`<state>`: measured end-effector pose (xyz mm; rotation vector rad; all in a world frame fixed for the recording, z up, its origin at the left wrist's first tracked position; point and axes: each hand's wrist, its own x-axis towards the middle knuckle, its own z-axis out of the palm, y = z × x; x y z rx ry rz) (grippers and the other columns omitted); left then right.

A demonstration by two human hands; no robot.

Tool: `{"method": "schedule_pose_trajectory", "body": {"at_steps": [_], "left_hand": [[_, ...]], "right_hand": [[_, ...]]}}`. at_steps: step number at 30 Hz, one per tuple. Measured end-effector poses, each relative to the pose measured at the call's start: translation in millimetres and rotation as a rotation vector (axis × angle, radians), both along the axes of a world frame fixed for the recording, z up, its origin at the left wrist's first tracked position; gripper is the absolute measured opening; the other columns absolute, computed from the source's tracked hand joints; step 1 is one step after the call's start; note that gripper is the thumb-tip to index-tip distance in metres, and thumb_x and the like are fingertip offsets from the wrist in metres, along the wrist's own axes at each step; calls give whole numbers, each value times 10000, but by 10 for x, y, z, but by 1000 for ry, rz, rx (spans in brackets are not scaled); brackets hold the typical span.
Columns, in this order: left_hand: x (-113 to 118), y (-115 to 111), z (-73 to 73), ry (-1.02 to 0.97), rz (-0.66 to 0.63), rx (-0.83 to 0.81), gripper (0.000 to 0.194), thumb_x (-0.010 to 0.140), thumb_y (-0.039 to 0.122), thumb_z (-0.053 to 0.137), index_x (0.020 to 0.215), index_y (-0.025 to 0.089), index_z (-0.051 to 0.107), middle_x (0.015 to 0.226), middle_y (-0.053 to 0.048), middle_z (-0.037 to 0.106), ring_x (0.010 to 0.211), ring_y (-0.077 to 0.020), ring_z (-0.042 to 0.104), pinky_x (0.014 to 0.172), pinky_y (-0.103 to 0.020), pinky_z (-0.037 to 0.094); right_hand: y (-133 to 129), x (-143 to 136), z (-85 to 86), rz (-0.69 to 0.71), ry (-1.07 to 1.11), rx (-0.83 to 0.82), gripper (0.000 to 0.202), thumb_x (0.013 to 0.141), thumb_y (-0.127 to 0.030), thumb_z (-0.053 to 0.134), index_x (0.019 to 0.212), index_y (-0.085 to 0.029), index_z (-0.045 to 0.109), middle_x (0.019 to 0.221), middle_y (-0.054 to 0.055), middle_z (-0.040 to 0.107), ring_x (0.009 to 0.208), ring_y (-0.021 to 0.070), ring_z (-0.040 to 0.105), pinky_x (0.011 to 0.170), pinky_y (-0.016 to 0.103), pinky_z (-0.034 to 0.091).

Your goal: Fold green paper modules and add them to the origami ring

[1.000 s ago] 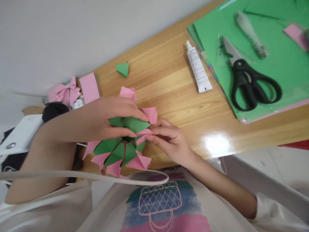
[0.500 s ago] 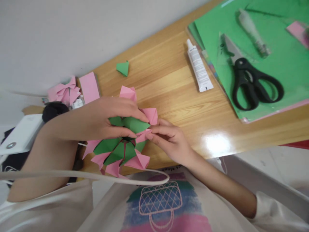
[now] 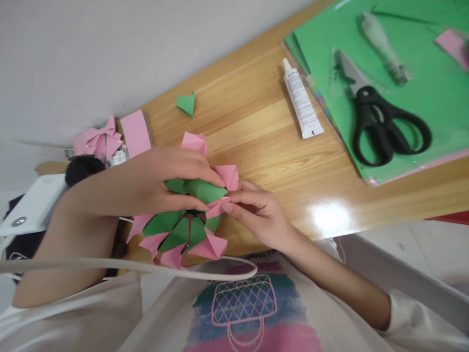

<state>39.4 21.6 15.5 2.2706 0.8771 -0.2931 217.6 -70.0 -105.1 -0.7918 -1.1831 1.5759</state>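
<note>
A folded paper flower (image 3: 183, 233) with green inner petals and pink pointed tips stands over the near edge of the table. From the left, my left hand (image 3: 179, 178) reaches across its top, thumb and fingers closed around a green petal. My right hand (image 3: 256, 210) pinches a pink tip between thumb and forefinger on the flower's right side. Part of the flower's far side is hidden under my left hand.
On the wooden table (image 3: 252, 122) are a small green folded paper (image 3: 186, 104), a glue tube (image 3: 302, 100), and black-handled scissors (image 3: 384, 117) on green sheets (image 3: 322, 29). Pink papers (image 3: 136, 132) lie at left. A white cable (image 3: 128, 266) crosses in front.
Almost nothing differs. Both hands keep their hold on the flower, and the view has shifted very slightly.
</note>
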Motion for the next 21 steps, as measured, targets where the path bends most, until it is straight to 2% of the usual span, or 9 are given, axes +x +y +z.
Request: {"method": "schedule_pose_trajectory", "body": {"at_steps": [4, 10, 16, 18, 21], "left_hand": [[29, -1, 33, -7, -62, -60, 217, 959, 304, 521, 951, 210, 717, 942, 26, 725, 802, -93, 593, 624, -179, 396], [57, 6, 57, -49, -89, -70, 277, 979, 328, 487, 886, 216, 723, 988, 13, 724, 834, -117, 574, 634, -213, 389], [66, -6, 71, -39, -66, -119, 256, 967, 352, 522, 914, 197, 719, 990, -10, 712, 855, -135, 559, 687, -230, 393], [71, -13, 77, -30, -56, -127, 218, 961, 328, 540, 945, 200, 716, 983, -4, 703, 851, -129, 558, 699, -223, 398], [66, -18, 80, -25, -35, -136, 194, 934, 271, 593, 1096, 227, 689, 974, 9, 680, 867, -118, 562, 706, -201, 402]], "right_hand": [[0, 14, 18, 8, -2, 4, 127, 887, -251, 623, 847, -219, 739, 814, 10, 634, 769, 117, 594, 707, 260, 492], [-30, 13, 10, 39, 37, -55, 158, 889, -317, 625, 816, -216, 722, 834, 22, 635, 844, 143, 612, 776, 295, 507], [-55, 23, 51, 36, 86, -101, 135, 882, -272, 628, 784, -207, 696, 819, 14, 614, 821, 136, 605, 762, 290, 497], [-61, 34, 70, 33, 92, -106, 131, 885, -264, 623, 789, -203, 689, 826, 14, 613, 814, 133, 604, 753, 288, 492], [-67, 52, 92, 36, 88, -118, 140, 894, -262, 609, 788, -199, 676, 824, 15, 610, 809, 132, 599, 739, 286, 486]]}}
